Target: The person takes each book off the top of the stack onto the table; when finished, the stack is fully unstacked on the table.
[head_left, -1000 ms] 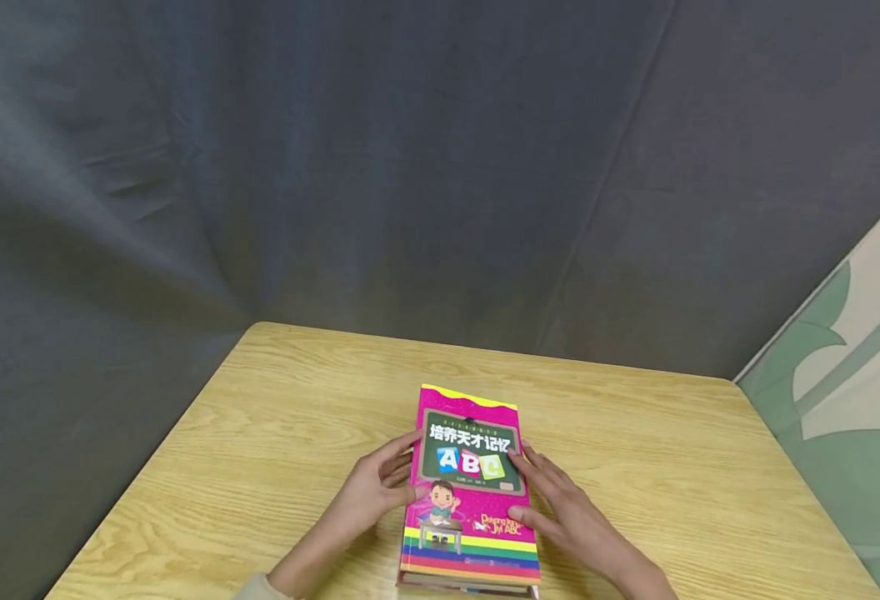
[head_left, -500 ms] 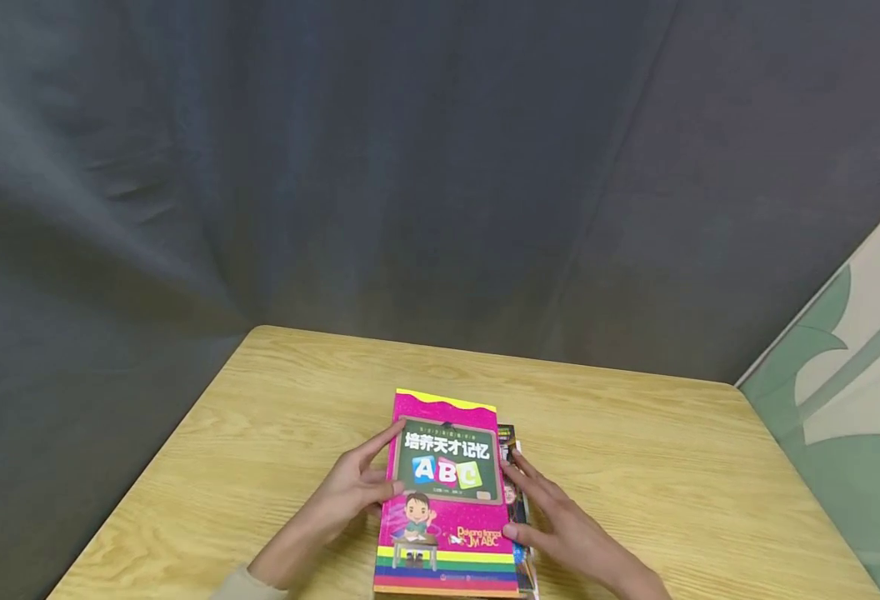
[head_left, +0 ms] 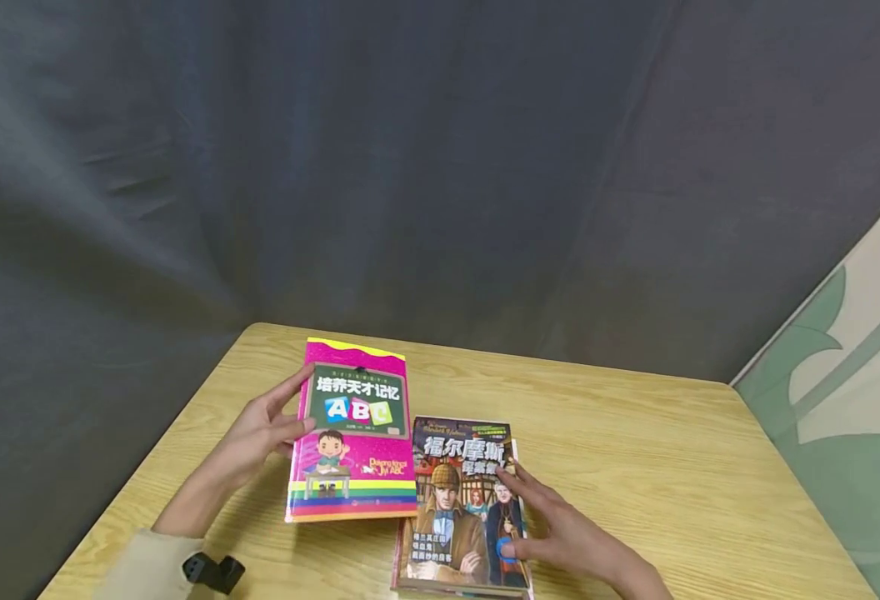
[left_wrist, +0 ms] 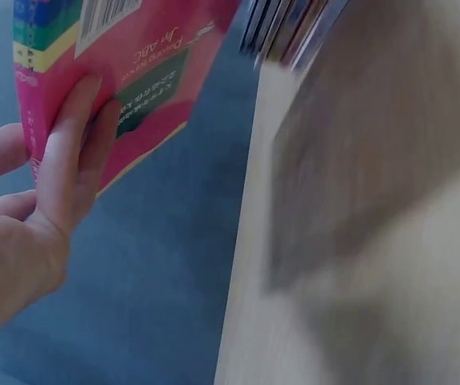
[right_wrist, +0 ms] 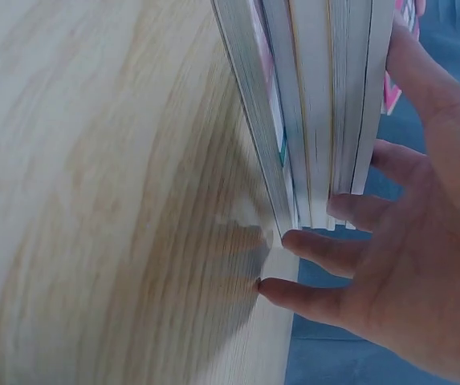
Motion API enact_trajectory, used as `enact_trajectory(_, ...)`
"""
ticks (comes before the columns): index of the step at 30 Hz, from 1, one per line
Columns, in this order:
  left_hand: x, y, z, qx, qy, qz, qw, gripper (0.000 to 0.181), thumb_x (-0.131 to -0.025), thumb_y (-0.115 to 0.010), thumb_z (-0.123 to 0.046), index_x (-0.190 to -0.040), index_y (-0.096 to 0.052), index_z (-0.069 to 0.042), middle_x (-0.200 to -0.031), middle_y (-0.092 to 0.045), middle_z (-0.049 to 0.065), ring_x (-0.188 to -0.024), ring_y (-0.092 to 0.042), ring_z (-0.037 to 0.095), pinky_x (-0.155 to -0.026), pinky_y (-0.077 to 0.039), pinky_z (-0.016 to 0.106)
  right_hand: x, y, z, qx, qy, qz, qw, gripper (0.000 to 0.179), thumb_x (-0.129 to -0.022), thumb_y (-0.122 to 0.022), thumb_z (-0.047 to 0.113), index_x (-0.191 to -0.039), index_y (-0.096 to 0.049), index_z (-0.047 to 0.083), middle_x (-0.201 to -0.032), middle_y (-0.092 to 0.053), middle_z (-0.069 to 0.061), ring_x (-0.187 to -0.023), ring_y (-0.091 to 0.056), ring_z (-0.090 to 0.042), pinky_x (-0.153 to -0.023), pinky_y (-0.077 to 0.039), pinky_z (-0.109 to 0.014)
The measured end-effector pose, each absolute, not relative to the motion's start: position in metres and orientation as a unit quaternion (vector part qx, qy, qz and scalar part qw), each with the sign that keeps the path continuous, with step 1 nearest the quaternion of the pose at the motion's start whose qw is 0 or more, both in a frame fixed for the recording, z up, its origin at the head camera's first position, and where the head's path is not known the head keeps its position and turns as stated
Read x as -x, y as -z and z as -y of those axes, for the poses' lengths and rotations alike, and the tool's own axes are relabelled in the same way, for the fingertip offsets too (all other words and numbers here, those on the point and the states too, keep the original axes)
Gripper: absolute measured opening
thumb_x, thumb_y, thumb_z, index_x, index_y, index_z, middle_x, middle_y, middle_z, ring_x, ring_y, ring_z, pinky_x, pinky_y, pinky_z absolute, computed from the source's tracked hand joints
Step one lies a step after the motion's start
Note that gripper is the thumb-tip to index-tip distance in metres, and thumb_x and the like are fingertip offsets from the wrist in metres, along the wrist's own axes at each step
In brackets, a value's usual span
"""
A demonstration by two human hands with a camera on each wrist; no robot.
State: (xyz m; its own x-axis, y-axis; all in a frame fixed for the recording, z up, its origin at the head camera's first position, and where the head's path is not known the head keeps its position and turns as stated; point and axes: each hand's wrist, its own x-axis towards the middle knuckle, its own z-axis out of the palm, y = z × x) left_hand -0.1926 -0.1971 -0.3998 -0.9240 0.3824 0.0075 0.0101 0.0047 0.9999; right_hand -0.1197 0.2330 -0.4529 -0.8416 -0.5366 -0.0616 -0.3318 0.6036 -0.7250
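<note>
My left hand [head_left: 248, 433] pinches a pink children's ABC book [head_left: 353, 446] by its left edge, thumb on the front cover. In the left wrist view two fingers press the back cover of that book [left_wrist: 149, 72], which is off the table. A stack of several books lies to the right, its top one a dark detective book [head_left: 443, 508]. The pink book's lower right corner overlaps that cover in the head view. Beside the stack is my right hand [head_left: 560, 525], thumb on the top cover, other fingers loosely spread along the page edges [right_wrist: 318, 104].
The wooden table [head_left: 672, 475] reaches back to a dark grey curtain [head_left: 440, 167]. At the right stands a panel with a green and pink plant print [head_left: 852, 400]. A small black device [head_left: 213, 573] sits at the left sleeve.
My left hand has lifted the pink book off the stack and carried it left and away, uncovering the detective book. The right hand has stayed by the stack.
</note>
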Motion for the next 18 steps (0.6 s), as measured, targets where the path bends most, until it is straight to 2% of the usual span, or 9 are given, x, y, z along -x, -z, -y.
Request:
enact_trajectory(2, 0.206, 0.398, 0.205, -0.124, -0.68, -0.711, 0.128, 0.079, -0.094, -0.058, -0.004, -0.156, -0.011, -0.016, -0.145, -0.036, 0.028, -0.088, -0.07, 0.03, -0.069, -0.06, 0.044, 0.12, 0.451, -0.233, 0.245, 0.374, -0.883, 0.143, 0.084, -0.087, -0.069, 0.041, -0.154, -0.023, 0.019, -0.157, -0.013, -0.024, -0.133, -0.019, -0.061, -0.089, -0.031, -0.08)
enact_trajectory(6, 0.237, 0.403, 0.211, -0.105, -0.644, -0.745, 0.138, 0.078, -0.094, -0.056, -0.003, -0.156, -0.01, -0.016, -0.149, -0.027, 0.026, -0.081, -0.068, 0.026, -0.064, -0.06, 0.042, 0.12, 0.449, -0.233, 0.242, 0.376, -0.883, 0.143, 0.085, -0.086, -0.069, 0.041, -0.154, -0.024, 0.016, -0.156, -0.015, -0.028, -0.132, -0.02, -0.062, -0.09, -0.03, -0.079)
enact_trajectory(9, 0.259, 0.413, 0.211, -0.092, -0.619, -0.765, 0.15, 0.076, -0.095, -0.053, -0.001, -0.156, -0.01, -0.014, -0.141, -0.036, 0.031, -0.075, -0.067, 0.025, -0.062, -0.06, 0.041, 0.119, 0.45, -0.233, 0.243, 0.379, -0.881, 0.144, 0.086, -0.086, -0.069, 0.041, -0.154, -0.024, 0.014, -0.155, -0.015, -0.029, -0.131, -0.02, -0.062, -0.091, -0.029, -0.08)
enact_trajectory(11, 0.271, 0.421, 0.21, -0.08, -0.601, -0.78, 0.157, 0.074, -0.095, -0.05, 0.002, -0.156, -0.01, -0.011, -0.142, -0.034, 0.03, -0.072, -0.067, 0.024, -0.06, -0.059, 0.041, 0.119, 0.451, -0.233, 0.244, 0.382, -0.88, 0.145, 0.086, -0.086, -0.069, 0.041, -0.154, -0.024, 0.014, -0.155, -0.016, -0.03, -0.131, -0.02, -0.062, -0.091, -0.028, -0.08)
enact_trajectory(14, 0.285, 0.433, 0.204, -0.068, -0.55, -0.817, 0.159, 0.073, -0.092, -0.05, 0.006, -0.154, -0.013, -0.005, -0.132, -0.04, 0.038, -0.067, -0.066, 0.025, -0.057, -0.059, 0.041, 0.118, 0.451, -0.232, 0.247, 0.388, -0.876, 0.145, 0.085, -0.086, -0.069, 0.04, -0.154, -0.024, 0.013, -0.154, -0.016, -0.03, -0.131, -0.02, -0.062, -0.091, -0.028, -0.08)
enact_trajectory(18, 0.301, 0.446, 0.196, -0.061, -0.483, -0.86, 0.155, 0.072, -0.089, -0.05, 0.01, -0.152, -0.015, 0.002, -0.135, -0.035, 0.041, -0.073, -0.064, 0.026, -0.057, -0.059, 0.038, 0.118, 0.451, -0.23, 0.245, 0.396, -0.871, 0.155, 0.084, -0.087, -0.069, 0.037, -0.154, -0.023, 0.014, -0.155, -0.014, -0.03, -0.132, -0.017, -0.062, -0.091, -0.026, -0.08)
